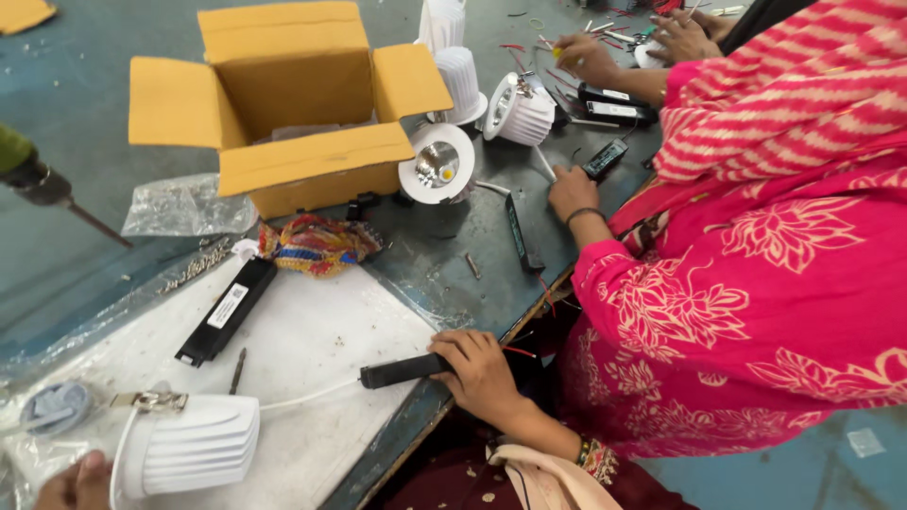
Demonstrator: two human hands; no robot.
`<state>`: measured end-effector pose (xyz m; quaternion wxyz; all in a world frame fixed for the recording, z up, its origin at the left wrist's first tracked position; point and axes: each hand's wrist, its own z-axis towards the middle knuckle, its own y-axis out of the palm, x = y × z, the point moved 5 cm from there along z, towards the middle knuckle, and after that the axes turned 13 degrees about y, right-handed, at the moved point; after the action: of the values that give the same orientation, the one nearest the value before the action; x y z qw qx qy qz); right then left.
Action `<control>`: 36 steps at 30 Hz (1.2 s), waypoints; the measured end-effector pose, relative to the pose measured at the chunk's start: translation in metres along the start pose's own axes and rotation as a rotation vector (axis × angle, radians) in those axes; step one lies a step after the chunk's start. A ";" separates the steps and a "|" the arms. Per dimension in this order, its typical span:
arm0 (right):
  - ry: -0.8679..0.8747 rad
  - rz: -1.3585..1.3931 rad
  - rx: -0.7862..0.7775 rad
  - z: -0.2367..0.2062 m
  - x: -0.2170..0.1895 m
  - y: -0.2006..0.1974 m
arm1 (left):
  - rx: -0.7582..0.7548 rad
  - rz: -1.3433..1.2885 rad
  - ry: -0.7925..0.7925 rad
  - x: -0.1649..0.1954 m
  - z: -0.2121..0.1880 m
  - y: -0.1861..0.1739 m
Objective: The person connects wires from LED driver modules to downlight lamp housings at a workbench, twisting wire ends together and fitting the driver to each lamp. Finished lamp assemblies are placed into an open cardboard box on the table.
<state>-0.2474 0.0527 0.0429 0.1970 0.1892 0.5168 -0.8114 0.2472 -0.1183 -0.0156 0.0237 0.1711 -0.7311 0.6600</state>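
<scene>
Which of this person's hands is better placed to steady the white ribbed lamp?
Left, probably. The left hand lies right beside the white ribbed lamp, while the right hand is farther off and busy, its fingers closed round the black box on the lamp's cable.

driver box (227, 311) on sheet (312, 340) | lamp (194, 444) before it | carton (283, 104) behind

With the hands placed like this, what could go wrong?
1. The right hand holds the black driver box at the table edge; it may slip off.
2. Its white cable is taut; a pull could drag the white lamp that the left hand touches.
3. The loose screwdriver bit may roll.
</scene>
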 end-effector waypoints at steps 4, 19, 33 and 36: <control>0.007 0.024 0.042 -0.005 0.002 -0.001 | -0.175 -0.111 -0.042 0.016 0.003 0.019; -0.063 0.052 0.122 -0.002 0.009 0.007 | 0.089 -1.050 0.114 0.017 -0.059 0.026; -0.062 0.006 0.102 -0.001 0.011 0.013 | 0.053 -0.853 0.276 0.072 -0.101 -0.003; -0.048 0.018 0.063 0.001 0.012 0.014 | 0.007 -0.821 0.247 0.069 -0.099 -0.002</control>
<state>-0.2504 0.0443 0.0262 0.2105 0.1805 0.4844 -0.8298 0.1636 -0.0372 0.0166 0.3710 0.3676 -0.5917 0.6140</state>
